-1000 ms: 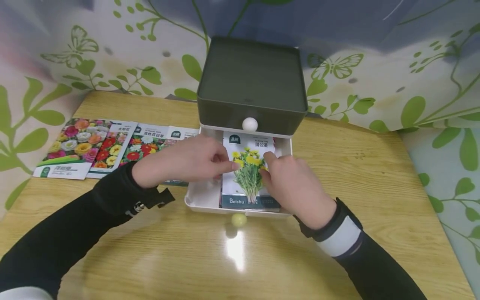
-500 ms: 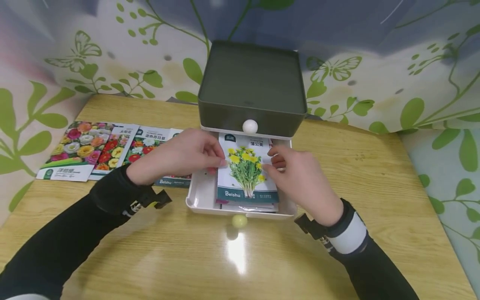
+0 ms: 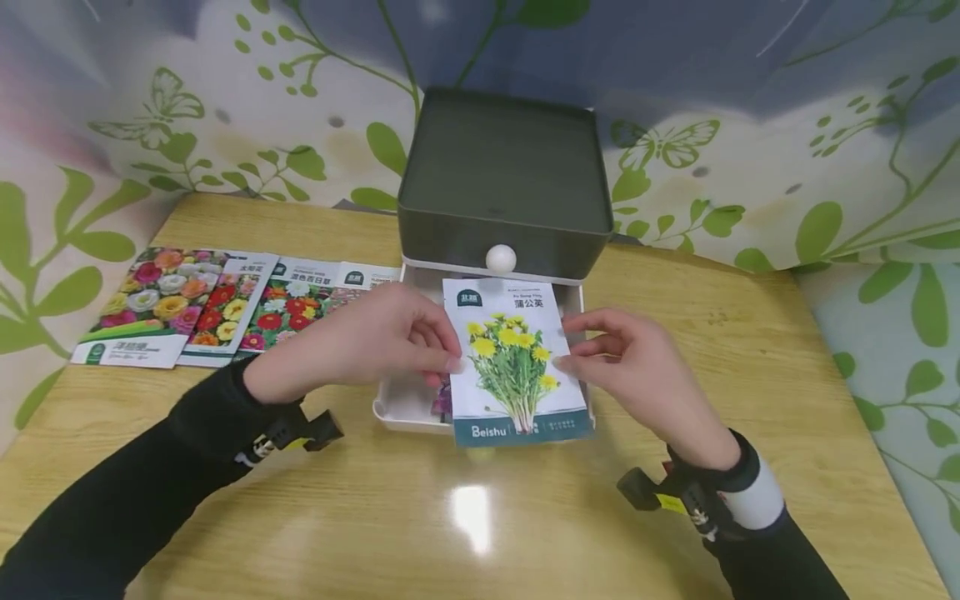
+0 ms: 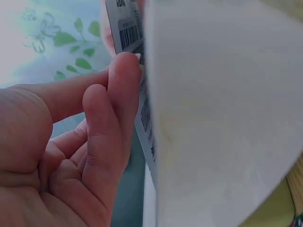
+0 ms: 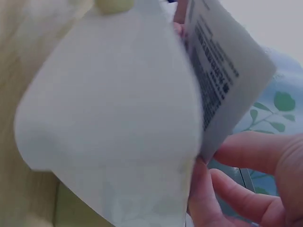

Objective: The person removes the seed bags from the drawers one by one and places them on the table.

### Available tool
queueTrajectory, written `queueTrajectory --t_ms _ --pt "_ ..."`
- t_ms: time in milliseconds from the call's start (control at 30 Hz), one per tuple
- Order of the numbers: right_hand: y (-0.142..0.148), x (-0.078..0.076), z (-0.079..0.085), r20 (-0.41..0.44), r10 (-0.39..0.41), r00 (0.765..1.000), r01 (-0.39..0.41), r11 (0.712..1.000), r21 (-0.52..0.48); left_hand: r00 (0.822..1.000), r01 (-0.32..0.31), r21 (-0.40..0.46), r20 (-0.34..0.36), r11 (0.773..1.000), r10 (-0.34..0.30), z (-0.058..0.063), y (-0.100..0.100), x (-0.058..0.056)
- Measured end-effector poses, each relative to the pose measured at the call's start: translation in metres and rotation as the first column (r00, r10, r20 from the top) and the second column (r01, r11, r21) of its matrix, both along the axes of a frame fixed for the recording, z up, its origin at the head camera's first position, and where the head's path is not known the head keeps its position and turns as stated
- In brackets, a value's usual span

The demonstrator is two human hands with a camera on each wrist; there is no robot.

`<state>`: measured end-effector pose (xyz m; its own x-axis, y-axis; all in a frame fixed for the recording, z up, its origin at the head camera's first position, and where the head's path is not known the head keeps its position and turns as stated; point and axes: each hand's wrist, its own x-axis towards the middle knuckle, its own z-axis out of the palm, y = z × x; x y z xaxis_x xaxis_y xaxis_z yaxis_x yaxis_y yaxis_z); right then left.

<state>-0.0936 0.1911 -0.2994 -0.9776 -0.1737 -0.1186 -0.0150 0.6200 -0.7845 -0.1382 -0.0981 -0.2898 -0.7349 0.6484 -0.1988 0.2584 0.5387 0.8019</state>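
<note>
A dandelion seed packet (image 3: 513,375) is raised over the pulled-out white drawer (image 3: 403,402). My left hand (image 3: 375,335) pinches its left edge between thumb and fingers. At the right edge, the thumb and fingers of my right hand (image 3: 637,367) pinch it too. The printed back of the packet (image 5: 215,66), tilted, shows behind the drawer's white wall (image 5: 109,109) in the right wrist view. In the left wrist view a barcode shows on the packet's back (image 4: 129,35), above the left fingertips. Under the packet, a purple-printed packet (image 3: 442,402) partly shows in the drawer.
Several flower seed packets (image 3: 138,310) lie overlapped in a row on the wooden table (image 3: 337,508), left of the drawer. Behind stands a dark green drawer box (image 3: 510,158) with a white knob (image 3: 501,258). A leaf-patterned cloth (image 3: 675,175) hangs at the back.
Both hands have lifted the dandelion packet from the drawer, and it has come nearer and now covers the drawer's front edge. My right hand has moved outward to the packet's right edge.
</note>
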Motion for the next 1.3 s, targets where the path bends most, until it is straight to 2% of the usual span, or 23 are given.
queueTrajectory --t_ms 67,200,400,600,833,933,1100,1200,1267,1300 --pt "0.005 0.005 0.001 0.048 0.003 0.999 -0.002 1.0 -0.009 1.0 0.024 0.031 -0.021 0.999 -0.023 0.001 0.002 0.007" --pt "0.012 0.017 0.001 0.092 0.004 0.996 -0.002 1.0 -0.02 0.997 0.063 0.08 -0.059 0.995 -0.058 0.004 0.006 0.019" --pt "0.022 0.034 0.001 0.09 -0.039 0.995 0.048 0.994 -0.098 0.987 0.14 0.137 -0.1 0.981 -0.127 0.008 0.015 0.035" --pt "0.035 0.043 0.0 0.074 -0.088 0.993 0.098 0.985 -0.144 0.962 0.218 0.135 -0.194 0.967 -0.19 0.014 0.029 0.045" --pt "0.059 0.045 -0.006 0.025 -0.15 0.988 0.151 0.983 -0.108 0.931 0.294 0.058 -0.246 0.954 -0.271 0.024 0.051 0.042" --pt "0.071 0.043 -0.012 0.023 -0.182 0.983 0.184 0.972 -0.148 0.92 0.316 0.025 -0.253 0.948 -0.3 0.026 0.058 0.038" --pt "0.096 0.039 -0.024 -0.014 -0.238 0.971 0.232 0.959 -0.16 0.92 0.305 -0.051 -0.241 0.951 -0.308 0.024 0.059 0.034" --pt "0.112 0.036 -0.033 0.003 -0.256 0.967 0.249 0.938 -0.241 0.92 0.292 -0.069 -0.253 0.954 -0.3 0.02 0.054 0.033" --pt "0.121 0.033 -0.039 0.047 -0.268 0.962 0.267 0.899 -0.346 0.918 0.275 -0.067 -0.277 0.959 -0.283 0.018 0.05 0.032" --pt "0.125 0.032 -0.042 0.066 -0.275 0.959 0.28 0.889 -0.362 0.92 0.26 -0.068 -0.286 0.963 -0.269 0.018 0.048 0.031"
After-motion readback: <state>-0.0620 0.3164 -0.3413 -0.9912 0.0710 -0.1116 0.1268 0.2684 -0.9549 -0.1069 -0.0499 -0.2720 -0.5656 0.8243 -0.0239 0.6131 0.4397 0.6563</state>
